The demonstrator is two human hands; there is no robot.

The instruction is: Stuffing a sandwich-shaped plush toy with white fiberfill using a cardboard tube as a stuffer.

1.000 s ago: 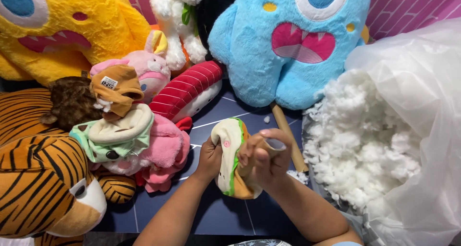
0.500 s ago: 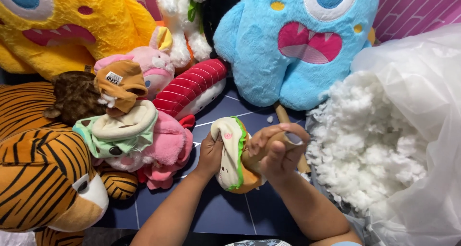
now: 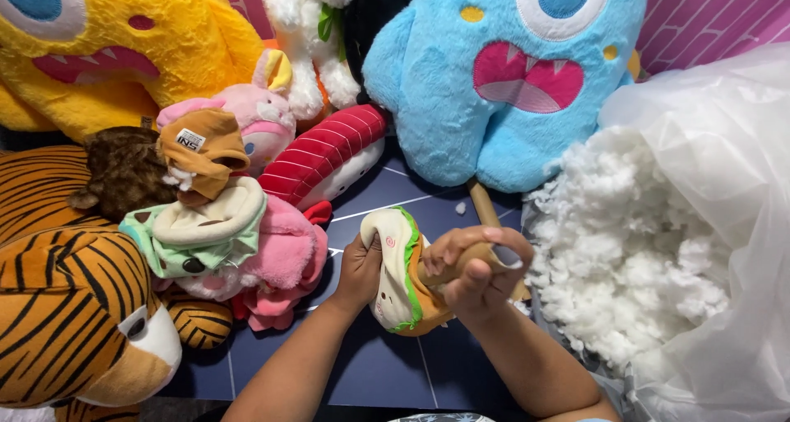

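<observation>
My left hand (image 3: 360, 267) grips the left side of a small burger-shaped plush toy (image 3: 397, 265), cream with a green edge and tan underside, held just above the dark blue floor mat. My right hand (image 3: 476, 267) presses against its right side, fingers curled around the toy's tan part. A wooden stick (image 3: 484, 209) lies on the mat just behind my right hand. White loose stuffing (image 3: 634, 249) fills an open clear plastic bag (image 3: 732, 150) right of my right hand.
Plush toys crowd the left and back: a tiger (image 3: 66, 307), a yellow monster (image 3: 107, 43), a blue one-eyed monster (image 3: 502, 68), a red striped sushi plush (image 3: 325, 154), a pink plush pile (image 3: 271, 257) and a white bear (image 3: 309, 27). Dark blue mat (image 3: 378, 373) below.
Both hands and the burger plush stayed in place while my right fingers shifted their hold on the toy's right side. The view moved slightly.
</observation>
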